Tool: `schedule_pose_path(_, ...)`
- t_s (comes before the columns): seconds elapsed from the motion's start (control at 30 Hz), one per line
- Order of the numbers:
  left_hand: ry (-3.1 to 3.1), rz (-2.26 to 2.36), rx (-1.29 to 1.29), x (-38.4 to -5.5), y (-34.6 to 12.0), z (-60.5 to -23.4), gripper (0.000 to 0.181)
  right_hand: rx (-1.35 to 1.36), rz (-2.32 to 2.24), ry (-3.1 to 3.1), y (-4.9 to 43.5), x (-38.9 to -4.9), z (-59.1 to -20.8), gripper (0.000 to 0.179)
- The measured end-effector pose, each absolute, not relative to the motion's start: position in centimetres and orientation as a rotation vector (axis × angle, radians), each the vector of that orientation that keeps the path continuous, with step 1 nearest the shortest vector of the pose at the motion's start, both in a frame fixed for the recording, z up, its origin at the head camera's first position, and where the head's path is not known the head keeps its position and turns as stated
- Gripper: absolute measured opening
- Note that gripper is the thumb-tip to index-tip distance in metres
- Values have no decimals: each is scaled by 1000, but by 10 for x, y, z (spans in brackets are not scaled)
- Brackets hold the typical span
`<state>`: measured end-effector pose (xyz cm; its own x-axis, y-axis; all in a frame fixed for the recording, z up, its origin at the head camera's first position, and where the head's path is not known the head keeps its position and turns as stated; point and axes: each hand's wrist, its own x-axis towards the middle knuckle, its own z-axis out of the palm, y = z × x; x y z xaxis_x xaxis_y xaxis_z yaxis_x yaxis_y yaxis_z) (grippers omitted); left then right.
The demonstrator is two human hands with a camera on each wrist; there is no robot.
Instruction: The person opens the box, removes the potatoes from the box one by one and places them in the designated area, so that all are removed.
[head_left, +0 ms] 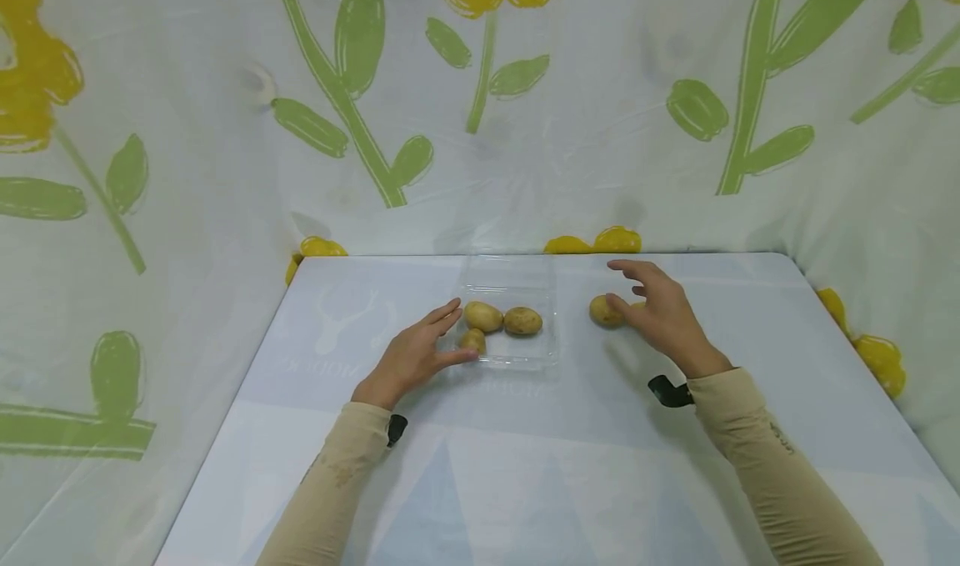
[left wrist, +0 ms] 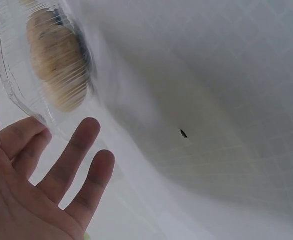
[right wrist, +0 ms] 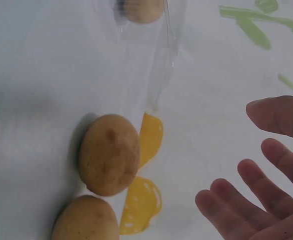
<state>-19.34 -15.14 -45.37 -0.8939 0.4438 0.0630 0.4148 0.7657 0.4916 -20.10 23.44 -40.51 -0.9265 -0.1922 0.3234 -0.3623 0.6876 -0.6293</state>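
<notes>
A clear plastic clamshell box (head_left: 556,341) lies on the table with its lid (head_left: 510,272) folded back. Inside are three potatoes: a pale one (head_left: 483,317), a browner one (head_left: 522,321) and a smaller one (head_left: 473,341). My left hand (head_left: 412,351) is at the box's left side, thumb across the front corner, fingertips (left wrist: 29,132) right at the plastic edge. To the right of the box, my right hand (head_left: 667,316) hovers with spread fingers over two loose potatoes. One potato (right wrist: 109,155) sits beside the other (right wrist: 88,220); neither is gripped.
The white table (head_left: 480,466) has pale blue prints and a back edge close behind the box. A curtain (head_left: 570,166) with green stems and yellow flowers hangs round the back and sides. Dark straps with small devices (head_left: 670,391) sit at both wrists.
</notes>
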Motion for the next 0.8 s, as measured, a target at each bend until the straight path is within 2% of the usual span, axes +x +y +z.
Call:
schedule_pose_path(0.5,2899,777,687,-192,-151,-454,87,536,1199,-2688,197,-202,-411,53)
schedule_pose_path(0.8,2899,795,669,-191,-152,-456,87,660,1130,-2745,178,-203,-414,54)
